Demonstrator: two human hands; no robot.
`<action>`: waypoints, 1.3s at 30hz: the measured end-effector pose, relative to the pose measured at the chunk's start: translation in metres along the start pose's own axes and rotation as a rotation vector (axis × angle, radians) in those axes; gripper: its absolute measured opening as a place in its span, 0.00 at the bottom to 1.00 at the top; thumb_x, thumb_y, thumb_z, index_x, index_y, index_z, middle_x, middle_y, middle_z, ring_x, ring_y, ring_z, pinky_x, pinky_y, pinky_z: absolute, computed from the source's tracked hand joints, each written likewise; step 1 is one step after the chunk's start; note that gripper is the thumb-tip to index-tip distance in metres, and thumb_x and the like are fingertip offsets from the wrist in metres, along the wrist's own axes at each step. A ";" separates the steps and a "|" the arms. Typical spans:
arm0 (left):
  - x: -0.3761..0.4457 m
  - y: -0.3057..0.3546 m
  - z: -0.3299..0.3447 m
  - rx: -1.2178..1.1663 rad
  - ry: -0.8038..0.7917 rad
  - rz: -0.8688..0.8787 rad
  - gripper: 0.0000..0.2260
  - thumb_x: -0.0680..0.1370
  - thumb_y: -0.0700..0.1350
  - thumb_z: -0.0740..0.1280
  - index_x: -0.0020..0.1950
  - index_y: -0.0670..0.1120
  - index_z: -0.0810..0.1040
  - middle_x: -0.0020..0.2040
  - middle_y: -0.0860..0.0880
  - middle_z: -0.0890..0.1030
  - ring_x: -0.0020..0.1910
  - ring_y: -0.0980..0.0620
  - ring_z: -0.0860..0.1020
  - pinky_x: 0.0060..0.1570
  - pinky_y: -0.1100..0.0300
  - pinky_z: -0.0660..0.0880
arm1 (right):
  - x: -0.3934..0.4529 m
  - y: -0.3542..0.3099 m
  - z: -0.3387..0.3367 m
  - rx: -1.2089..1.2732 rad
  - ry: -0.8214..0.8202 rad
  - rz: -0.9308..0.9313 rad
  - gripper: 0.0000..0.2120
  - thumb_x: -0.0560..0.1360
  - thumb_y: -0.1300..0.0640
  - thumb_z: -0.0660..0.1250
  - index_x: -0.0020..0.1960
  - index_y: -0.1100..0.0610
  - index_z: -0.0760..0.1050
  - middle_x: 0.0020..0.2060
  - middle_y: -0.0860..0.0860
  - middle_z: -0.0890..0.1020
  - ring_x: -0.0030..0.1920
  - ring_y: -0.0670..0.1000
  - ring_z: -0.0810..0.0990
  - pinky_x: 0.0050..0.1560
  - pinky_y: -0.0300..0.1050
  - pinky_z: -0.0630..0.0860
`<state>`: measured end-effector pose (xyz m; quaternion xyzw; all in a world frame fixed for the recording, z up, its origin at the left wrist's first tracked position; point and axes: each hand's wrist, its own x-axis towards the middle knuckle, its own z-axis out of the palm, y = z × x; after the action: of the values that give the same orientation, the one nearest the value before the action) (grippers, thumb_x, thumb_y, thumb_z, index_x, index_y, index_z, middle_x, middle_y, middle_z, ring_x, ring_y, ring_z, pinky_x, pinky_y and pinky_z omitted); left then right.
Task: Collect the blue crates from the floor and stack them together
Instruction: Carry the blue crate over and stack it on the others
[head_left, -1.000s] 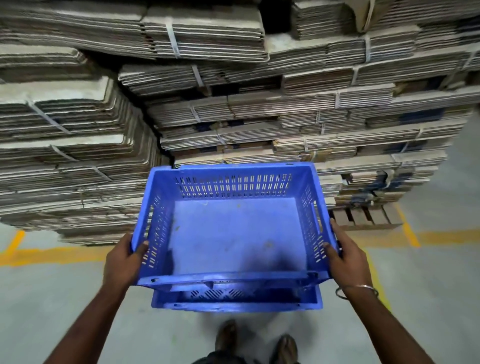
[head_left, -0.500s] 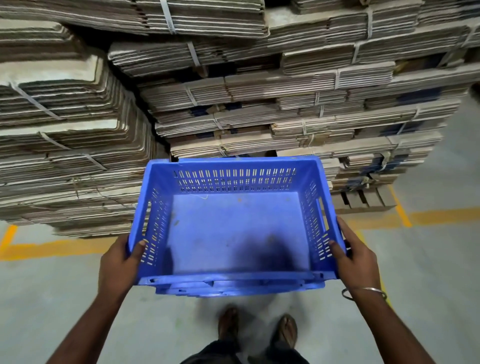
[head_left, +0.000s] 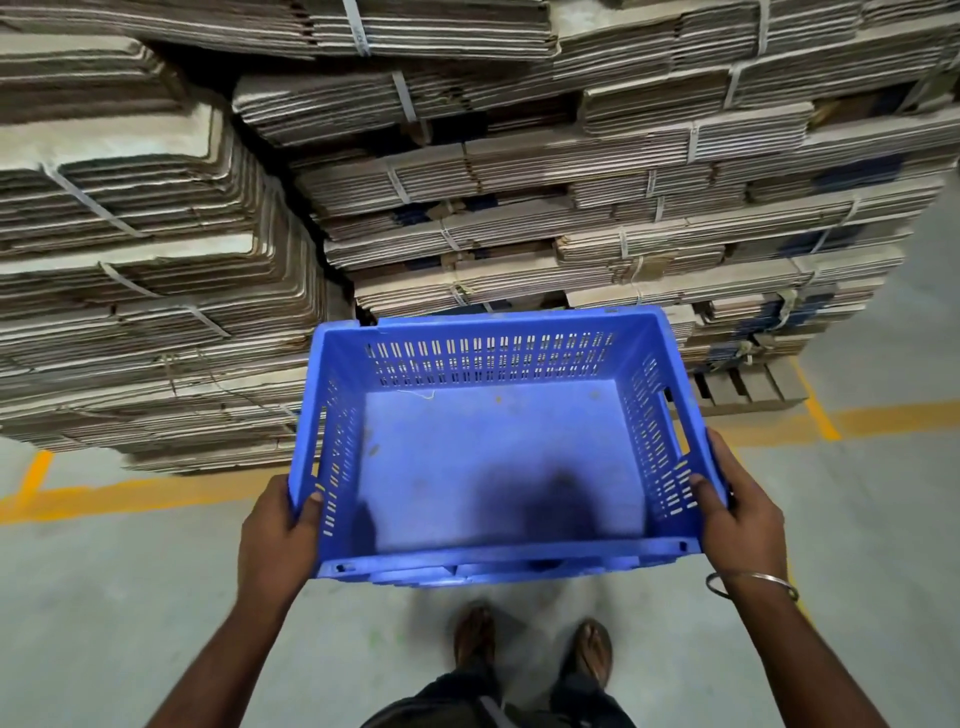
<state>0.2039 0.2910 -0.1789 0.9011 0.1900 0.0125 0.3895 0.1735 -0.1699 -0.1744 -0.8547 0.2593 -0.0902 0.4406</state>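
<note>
The left hand (head_left: 278, 535) grips the left wall of the blue crate (head_left: 498, 457), thumb hooked over the rim and inside, the other fingers out of sight beneath. The right hand (head_left: 737, 514) does the same on the right wall, just below the handle slot, thumb pressed against the slotted side. The crate hangs level in front of the person, clear of the floor (head_left: 130, 597), empty, with their feet showing below it. A sliver of blue peeks out under its near edge; I cannot tell whether that is a second crate nested beneath or only the crate's own base.

To carry it well, I'd keep both grips even so the crate stays flat, and watch the feet, since the crate hides the ground ahead. The bundled cardboard stacks (head_left: 571, 218) stand close in front, so turning away needs room. No stack to set it on is in view yet.
</note>
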 end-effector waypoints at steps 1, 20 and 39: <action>-0.002 -0.001 0.001 0.000 -0.001 -0.010 0.03 0.80 0.44 0.65 0.54 0.48 0.74 0.47 0.47 0.81 0.45 0.42 0.79 0.43 0.49 0.74 | 0.002 0.000 -0.001 -0.009 -0.005 0.001 0.27 0.77 0.58 0.65 0.71 0.35 0.66 0.63 0.46 0.79 0.59 0.48 0.77 0.58 0.51 0.76; 0.017 0.006 0.000 0.208 0.032 0.127 0.14 0.78 0.43 0.67 0.63 0.45 0.71 0.55 0.44 0.76 0.53 0.39 0.75 0.44 0.47 0.73 | -0.011 -0.003 -0.001 -0.240 -0.055 -0.071 0.31 0.78 0.57 0.61 0.74 0.33 0.55 0.58 0.50 0.79 0.55 0.57 0.79 0.50 0.55 0.78; -0.025 0.021 0.001 0.316 -0.057 0.252 0.31 0.75 0.47 0.71 0.76 0.55 0.62 0.65 0.44 0.66 0.62 0.39 0.70 0.47 0.44 0.75 | -0.024 0.015 0.003 -0.319 -0.016 -0.172 0.32 0.76 0.52 0.54 0.79 0.47 0.51 0.52 0.58 0.74 0.51 0.61 0.73 0.52 0.54 0.73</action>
<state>0.1874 0.2686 -0.1618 0.9677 0.0641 0.0056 0.2437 0.1489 -0.1620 -0.1866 -0.9334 0.1929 -0.0784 0.2922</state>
